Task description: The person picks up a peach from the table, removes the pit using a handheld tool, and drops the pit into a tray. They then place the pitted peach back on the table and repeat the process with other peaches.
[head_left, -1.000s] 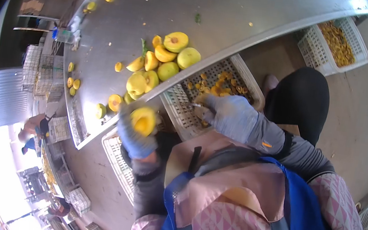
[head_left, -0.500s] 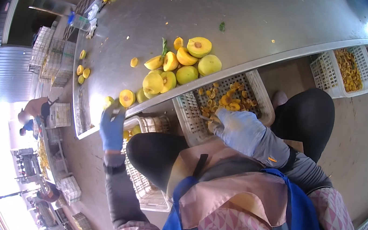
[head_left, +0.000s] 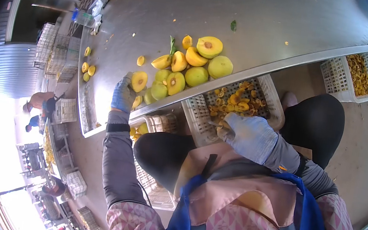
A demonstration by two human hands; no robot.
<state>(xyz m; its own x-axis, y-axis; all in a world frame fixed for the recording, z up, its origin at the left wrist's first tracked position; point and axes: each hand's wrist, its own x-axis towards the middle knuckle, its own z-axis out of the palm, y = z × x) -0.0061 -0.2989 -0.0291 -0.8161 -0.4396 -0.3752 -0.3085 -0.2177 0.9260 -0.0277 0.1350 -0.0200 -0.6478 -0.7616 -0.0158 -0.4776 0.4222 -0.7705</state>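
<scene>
My left hand (head_left: 124, 93), in a blue-grey glove, is closed at a halved yellow fruit (head_left: 139, 81) near the metal table's (head_left: 271, 28) front edge. Right of it lies a pile of whole and halved fruits (head_left: 178, 60), yellow and green. My right hand (head_left: 251, 136), gloved too, is closed around a small tool (head_left: 214, 123) whose tip points left, above the near side of a white basket (head_left: 273, 97). Orange pits and scraps (head_left: 240, 101) lie in that basket. The glove hides most of the tool.
Another white basket of scraps (head_left: 337, 80) stands under the table at right. More fruit halves (head_left: 88, 68) lie along the table's left edge, near a clear bottle (head_left: 83, 18). A crate with fruit (head_left: 161, 123) stands below the front edge. Two people (head_left: 40, 103) are far left.
My left hand has moved up onto the table and closed at a fruit half. The right hand stays over the basket with the tool. The whole view has shifted slightly.
</scene>
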